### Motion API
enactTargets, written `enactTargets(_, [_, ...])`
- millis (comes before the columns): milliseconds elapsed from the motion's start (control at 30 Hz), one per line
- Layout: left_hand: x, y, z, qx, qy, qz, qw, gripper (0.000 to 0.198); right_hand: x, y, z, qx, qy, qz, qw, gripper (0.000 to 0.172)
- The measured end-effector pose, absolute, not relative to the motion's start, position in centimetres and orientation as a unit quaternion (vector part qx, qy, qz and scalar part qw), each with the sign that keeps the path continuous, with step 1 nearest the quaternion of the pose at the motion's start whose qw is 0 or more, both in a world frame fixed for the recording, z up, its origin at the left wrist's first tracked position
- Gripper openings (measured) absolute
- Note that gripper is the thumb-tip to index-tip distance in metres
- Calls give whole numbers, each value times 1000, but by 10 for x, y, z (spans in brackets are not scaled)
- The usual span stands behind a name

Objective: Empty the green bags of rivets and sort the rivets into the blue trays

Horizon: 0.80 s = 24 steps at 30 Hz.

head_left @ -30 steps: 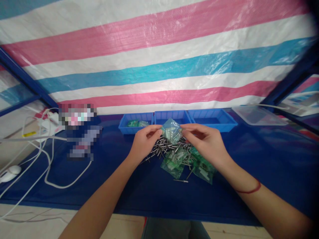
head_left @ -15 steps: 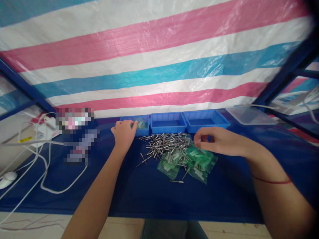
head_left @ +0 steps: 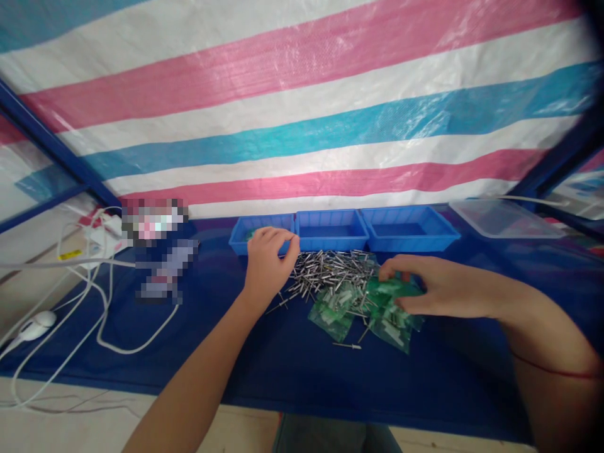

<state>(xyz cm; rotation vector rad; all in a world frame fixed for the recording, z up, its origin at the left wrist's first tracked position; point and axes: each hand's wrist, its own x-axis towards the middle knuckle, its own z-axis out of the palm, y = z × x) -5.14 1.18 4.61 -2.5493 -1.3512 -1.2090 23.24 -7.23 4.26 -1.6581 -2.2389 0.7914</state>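
A pile of small metal rivets (head_left: 325, 270) lies on the blue table (head_left: 283, 371), with several small green plastic bags (head_left: 333, 311) in front of it. My left hand (head_left: 267, 264) hovers at the pile's left edge, just before the left blue tray (head_left: 238, 234). Its fingers are loosely curled and apart, and nothing shows in them. My right hand (head_left: 438, 289) rests on the green bags at the right. Its fingers lie on top of one bag and the thumb is under it, pinching the bag.
Three blue trays stand in a row at the back; the middle tray (head_left: 330, 229) and right tray (head_left: 410, 226) look empty. A clear plastic container (head_left: 500, 220) sits at the far right. White cables (head_left: 117, 343), a power strip (head_left: 101, 236) and a mouse (head_left: 40, 321) occupy the left.
Both hands held a filled bag a second ago. My left hand carried it to the left tray and has come back to the pile. My right hand dropped onto the green bags.
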Motion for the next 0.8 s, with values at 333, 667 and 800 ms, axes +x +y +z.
enactTargets(333, [-39, -10, 39, -905, -251, -319, -125, 28, 214, -65, 58, -497, -771, 187, 352, 24])
enactTargets(667, [-39, -7, 34, -894, -286, -269, -214, 26, 179, -63, 37, -528, -652, 222, 497, 18])
enactTargets(800, [-39, -8, 36, -884, -290, -285, -229, 28, 177, -64, 41, -527, -622, 255, 520, 19])
